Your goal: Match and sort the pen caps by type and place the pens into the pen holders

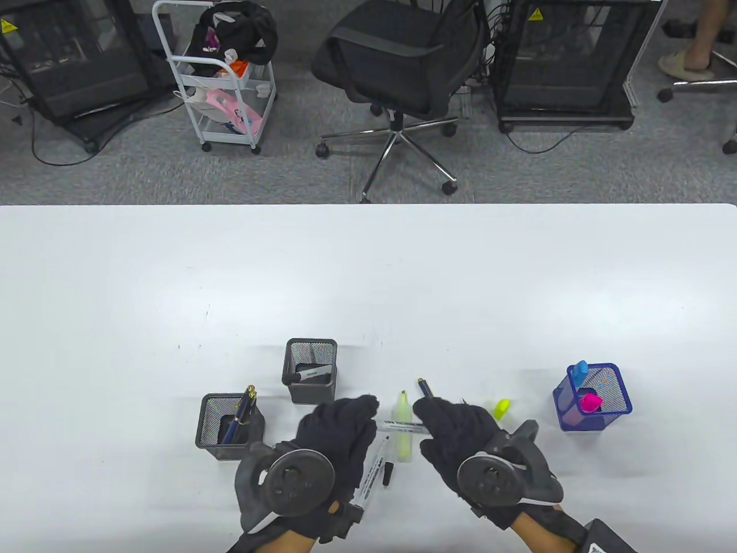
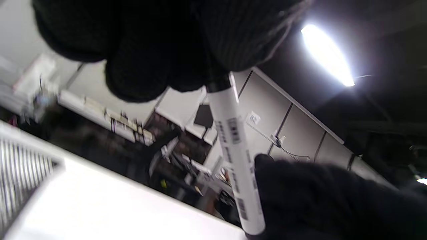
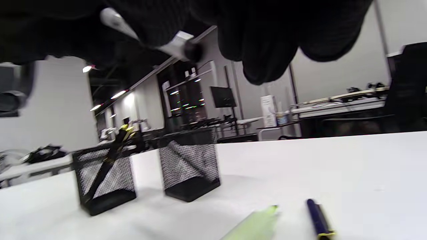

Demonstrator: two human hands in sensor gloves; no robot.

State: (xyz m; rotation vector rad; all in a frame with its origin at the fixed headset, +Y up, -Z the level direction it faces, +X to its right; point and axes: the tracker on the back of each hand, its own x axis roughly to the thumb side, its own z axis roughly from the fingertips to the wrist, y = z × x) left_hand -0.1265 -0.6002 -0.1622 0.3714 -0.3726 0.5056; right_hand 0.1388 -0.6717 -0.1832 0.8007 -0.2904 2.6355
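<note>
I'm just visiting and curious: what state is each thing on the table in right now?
White marker: held between both hands.
Yellow highlighter: uncapped, lying flat.
Yellow cap: loose on the table.
Blue holder: holds pink and blue highlighters.
Left hand: grips the marker.
Right hand: grips the marker.

White table (image 1: 173,276) carried three mesh holders: black holder (image 1: 311,379) as landmark; second black holder (image 1: 225,426) nearer and left of it; blue holder (image 1: 593,397) far right. Right of the landmark lay a yellow-green highlighter (image 1: 405,425), yellow cap (image 1: 502,408), navy pen (image 1: 425,388), white marker (image 1: 373,468), black cap (image 1: 388,473).
</note>
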